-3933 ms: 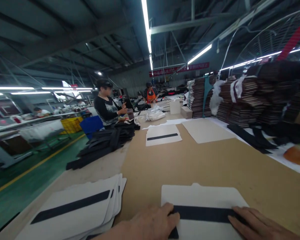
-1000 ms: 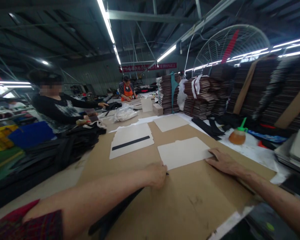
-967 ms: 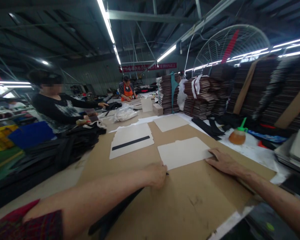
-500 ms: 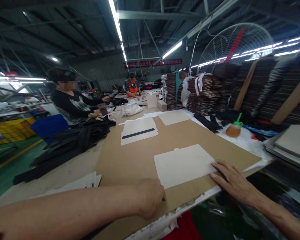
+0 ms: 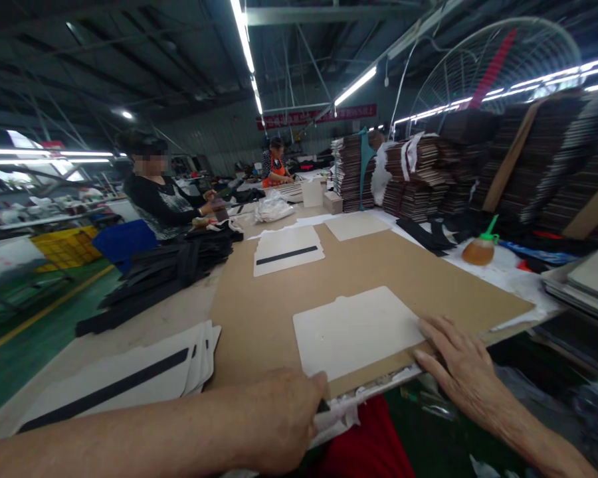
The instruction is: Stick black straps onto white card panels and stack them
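Observation:
A cream-white card panel [image 5: 356, 332] with a small tab on its far edge lies flat by the near table edge. My right hand [image 5: 458, 355] rests at its right edge, fingers stretched and thumb apart. By its near left corner is my left hand [image 5: 286, 415], closed, with a small dark thing poking out that I cannot make out. Farther off sits a similar panel [image 5: 289, 242] with a black strip [image 5: 286, 255] across it. Left of my forearm are several overlapping panels [image 5: 129, 372] with black strips. Another plain panel [image 5: 356, 226] lies at the back.
Brown board [image 5: 259, 312] covers the tabletop. Black fabric strips [image 5: 164, 275] are piled on the left. A bottle of amber liquid [image 5: 479, 249] with a green nozzle stands on the right, before tall stacks of dark boards [image 5: 413, 176]. Two people work beyond.
The near panel has slid left and toward the table's near edge, both hands moving with it. My left hand is now lower, at that edge. The camera view has turned slightly left.

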`<state>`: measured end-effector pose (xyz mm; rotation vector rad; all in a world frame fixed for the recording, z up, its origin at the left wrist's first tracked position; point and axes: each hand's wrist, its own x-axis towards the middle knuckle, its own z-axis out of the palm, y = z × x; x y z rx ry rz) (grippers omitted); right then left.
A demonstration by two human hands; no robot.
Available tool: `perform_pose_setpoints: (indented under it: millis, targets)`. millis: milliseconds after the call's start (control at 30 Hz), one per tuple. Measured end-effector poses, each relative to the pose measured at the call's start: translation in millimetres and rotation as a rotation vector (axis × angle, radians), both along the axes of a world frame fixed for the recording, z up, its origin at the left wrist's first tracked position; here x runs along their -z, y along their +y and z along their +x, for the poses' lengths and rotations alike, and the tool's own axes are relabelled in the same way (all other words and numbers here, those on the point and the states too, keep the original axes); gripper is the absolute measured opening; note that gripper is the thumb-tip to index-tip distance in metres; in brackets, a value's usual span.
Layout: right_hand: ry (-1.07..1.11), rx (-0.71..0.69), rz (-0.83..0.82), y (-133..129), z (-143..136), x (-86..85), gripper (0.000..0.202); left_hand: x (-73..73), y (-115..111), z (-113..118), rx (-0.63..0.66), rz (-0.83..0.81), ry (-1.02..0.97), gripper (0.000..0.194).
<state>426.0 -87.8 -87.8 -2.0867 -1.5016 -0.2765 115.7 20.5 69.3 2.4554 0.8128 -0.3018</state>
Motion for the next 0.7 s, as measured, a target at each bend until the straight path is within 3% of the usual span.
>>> perform_pose_setpoints:
  millis: [67,133,233,300,467,600,700]
  targets:
    - [0.136,-0.011,0.120,-1.6,-16.2,-12.0,0.055,-14.9,-0.7,7.5,-0.117,-0.154,-0.036,0.075]
    - [0.359,-0.119,0.159,-3.9,-39.5,-31.5,0.055,-15.9,1.6,16.4,-0.213,-0.492,-0.186,0.088]
    - [0.753,-0.297,0.100,-5.3,-81.2,-64.0,0.053,6.4,3.5,28.5,-0.255,-1.018,-0.421,0.087]
    - [0.913,-0.414,0.092,-2.4,-106.4,-79.5,0.050,26.9,0.0,35.6,-0.245,-1.207,-0.532,0.085]
    - [1.335,-0.582,-0.024,11.0,-132.7,-85.9,0.036,58.6,-16.9,45.6,-0.325,-1.314,-0.649,0.078]
    - [1.427,-0.474,0.153,17.2,-118.5,-80.9,0.035,68.0,-19.7,33.5,-0.370,-1.423,-0.568,0.090]
    - [1.342,-0.361,0.181,19.3,-107.0,-79.2,0.036,72.8,-19.4,18.5,-0.360,-1.428,-0.619,0.063]
